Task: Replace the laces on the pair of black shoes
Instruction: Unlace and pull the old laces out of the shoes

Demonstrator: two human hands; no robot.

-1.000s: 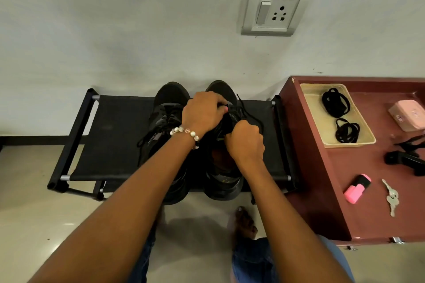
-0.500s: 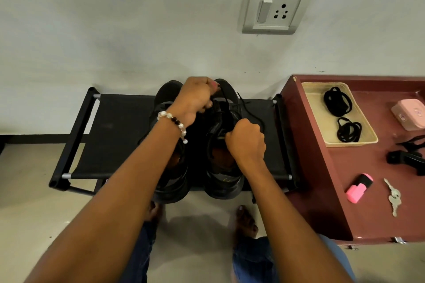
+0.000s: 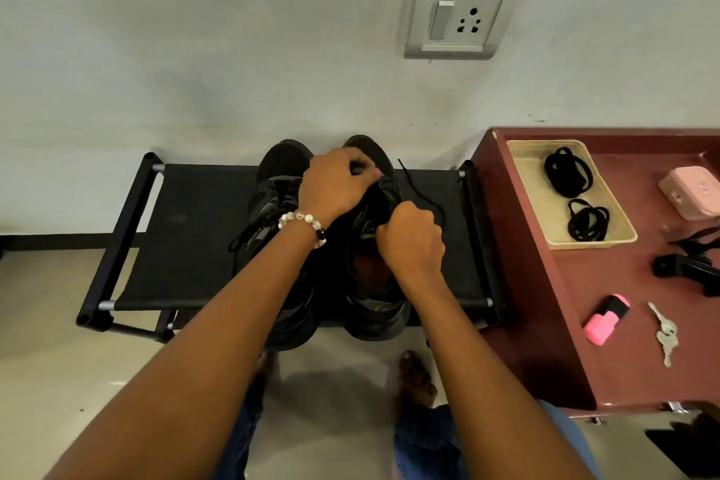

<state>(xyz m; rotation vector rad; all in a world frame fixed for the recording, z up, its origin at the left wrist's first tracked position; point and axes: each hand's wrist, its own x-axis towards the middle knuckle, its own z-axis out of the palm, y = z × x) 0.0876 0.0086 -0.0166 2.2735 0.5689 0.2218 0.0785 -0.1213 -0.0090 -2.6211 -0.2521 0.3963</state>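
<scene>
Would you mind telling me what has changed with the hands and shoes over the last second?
The left hand went up toward the toe of the right-hand shoe, then came partway back, pinching the lace. The right hand kept its grip at the shoe's tongue. Both shoes, the rack and the tray with spare laces stayed put.

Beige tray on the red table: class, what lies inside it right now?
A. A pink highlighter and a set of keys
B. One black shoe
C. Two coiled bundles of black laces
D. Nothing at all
C: the beige tray holds two coiled black lace bundles, one behind the other.
</scene>
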